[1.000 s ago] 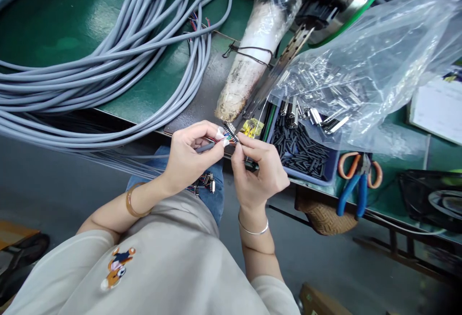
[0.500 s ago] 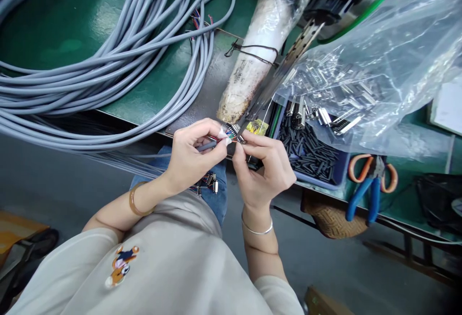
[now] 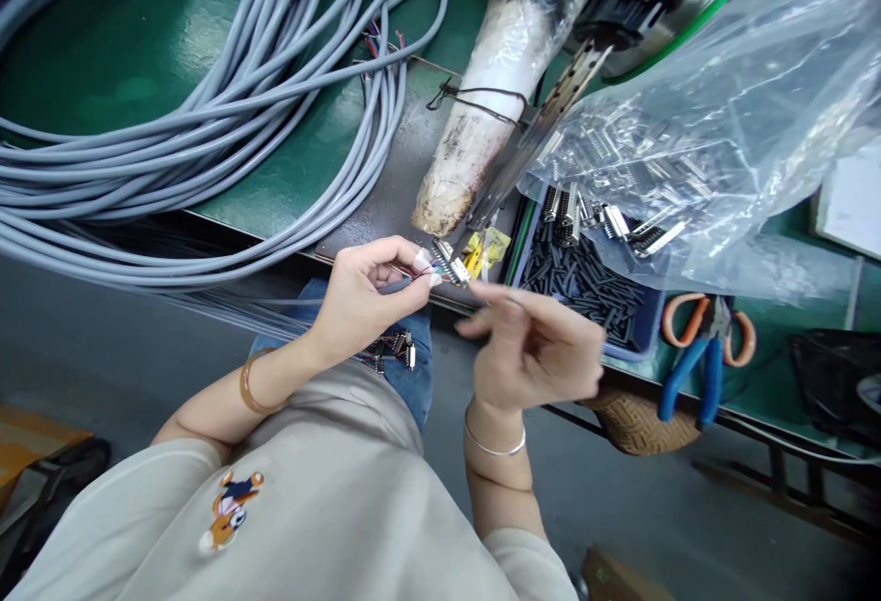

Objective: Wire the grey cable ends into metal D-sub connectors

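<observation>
Left hand [image 3: 375, 282]: pinching thin multicoloured wires [image 3: 439, 269] beside a silver-and-black multi-pin connector [image 3: 451, 263] near the green worktop's [image 3: 172, 41] edge — right hand [image 3: 533, 344]: blurred, can't tell if gripping — could snap one by tugging.

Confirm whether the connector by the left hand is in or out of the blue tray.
Out: the connector is right beside the left hand, apart from the blue tray.
</observation>
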Motion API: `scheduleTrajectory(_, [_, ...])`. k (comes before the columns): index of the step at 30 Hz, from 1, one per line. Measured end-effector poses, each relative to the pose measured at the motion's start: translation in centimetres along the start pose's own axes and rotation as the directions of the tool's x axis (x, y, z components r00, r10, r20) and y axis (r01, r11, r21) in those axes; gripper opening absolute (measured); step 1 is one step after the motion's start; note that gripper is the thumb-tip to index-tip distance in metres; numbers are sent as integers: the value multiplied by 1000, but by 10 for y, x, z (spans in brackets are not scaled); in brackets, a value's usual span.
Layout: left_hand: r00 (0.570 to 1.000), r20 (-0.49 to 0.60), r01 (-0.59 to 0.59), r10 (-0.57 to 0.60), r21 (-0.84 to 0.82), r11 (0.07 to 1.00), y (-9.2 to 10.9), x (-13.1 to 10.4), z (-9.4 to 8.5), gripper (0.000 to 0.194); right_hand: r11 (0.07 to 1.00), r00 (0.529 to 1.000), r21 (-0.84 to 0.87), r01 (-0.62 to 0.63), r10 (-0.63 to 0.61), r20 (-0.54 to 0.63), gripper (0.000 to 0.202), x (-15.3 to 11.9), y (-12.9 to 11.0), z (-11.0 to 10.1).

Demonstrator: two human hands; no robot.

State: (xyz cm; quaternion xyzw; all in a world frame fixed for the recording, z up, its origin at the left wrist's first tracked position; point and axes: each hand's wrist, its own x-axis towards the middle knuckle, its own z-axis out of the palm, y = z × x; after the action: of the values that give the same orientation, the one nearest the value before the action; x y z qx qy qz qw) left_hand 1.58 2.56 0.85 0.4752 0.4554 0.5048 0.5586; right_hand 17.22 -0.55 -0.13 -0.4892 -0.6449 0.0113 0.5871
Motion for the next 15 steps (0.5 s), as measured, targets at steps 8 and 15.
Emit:
scheduleTrajectory(8, [997,3,76,-76,-100,992,1,-4,-1,18,998,1000,-58,-8,7,-12,29,2,-7,-9])
scheduleTrajectory(15, [991,23,132,-130,-177,975,5,-1,0,22,988,984,-137,77,-52,173,17,-1,-5,2])
